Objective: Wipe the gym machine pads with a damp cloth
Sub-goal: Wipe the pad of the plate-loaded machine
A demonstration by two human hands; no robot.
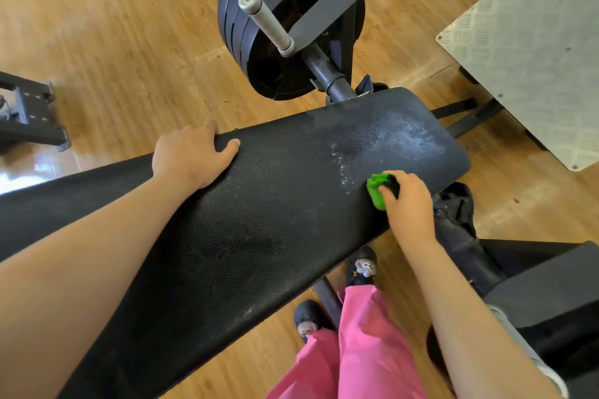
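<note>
Head view looks down on a long black pad (259,220) that runs from the lower left up to the right.

At the left, the left hand (194,155) lies on the pad. Its fingers bend over the far edge and its thumb lies on top, so it seems to hold the pad steady. Further right there is a shiny wet patch (372,146) on the pad. Just beside that patch, at the pad's near edge, sits the green cloth (377,193). The right hand (410,201) grips it in a bunch, with the fingers curled over it and pressing it down on the pad.

The cloth looks soft, light and squashy, and being damp it should slide easily. A bunched grip from above, like this one, looks like the best hold. The pad looks firm and bumpy. It is fixed to the machine, so it will likely stay put, but the wet part may be slippery.

Counting: two hands, one cloth and one pad being wiped. A stack of weight plates (285,26) stands behind the pad, too close together to count. One more black cushion (551,285) shows at the lower right.
</note>
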